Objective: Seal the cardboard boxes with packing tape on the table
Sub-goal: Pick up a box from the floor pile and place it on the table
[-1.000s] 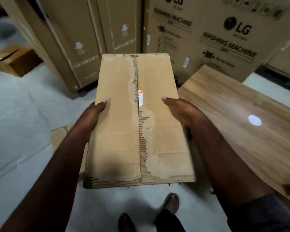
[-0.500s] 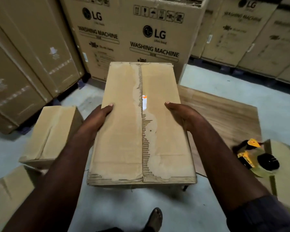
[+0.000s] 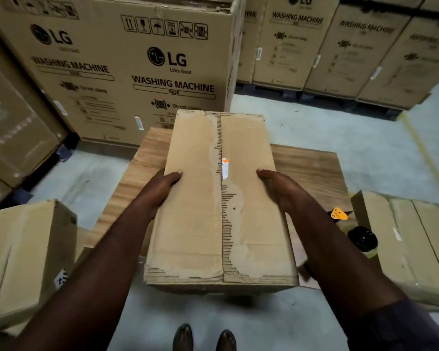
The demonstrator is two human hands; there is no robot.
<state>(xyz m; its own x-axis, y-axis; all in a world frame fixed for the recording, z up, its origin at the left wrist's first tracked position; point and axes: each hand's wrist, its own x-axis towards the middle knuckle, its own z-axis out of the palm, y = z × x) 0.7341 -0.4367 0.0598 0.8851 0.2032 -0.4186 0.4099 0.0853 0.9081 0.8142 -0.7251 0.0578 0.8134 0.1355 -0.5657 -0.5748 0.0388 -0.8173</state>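
Note:
I carry a long cardboard box (image 3: 198, 211) with a torn centre seam and a small orange-white sticker, held over the low wooden table (image 3: 314, 171). My left hand (image 3: 162, 186) grips its left side, thumb on top. My right hand (image 3: 279, 186) grips its right side the same way. A yellow and black tape dispenser (image 3: 355, 229) lies on the table's right end, partly hidden by my right forearm.
A smaller cardboard box (image 3: 28, 252) stands on the floor at the left. Another box (image 3: 411, 247) sits at the right next to the dispenser. Large washing-machine cartons (image 3: 127, 67) line the back. My feet (image 3: 203, 338) stand on the grey floor below.
I have turned right with the box, so the table now lies straight beneath and ahead of it. The box is carried over the table; both hands keep the same hold.

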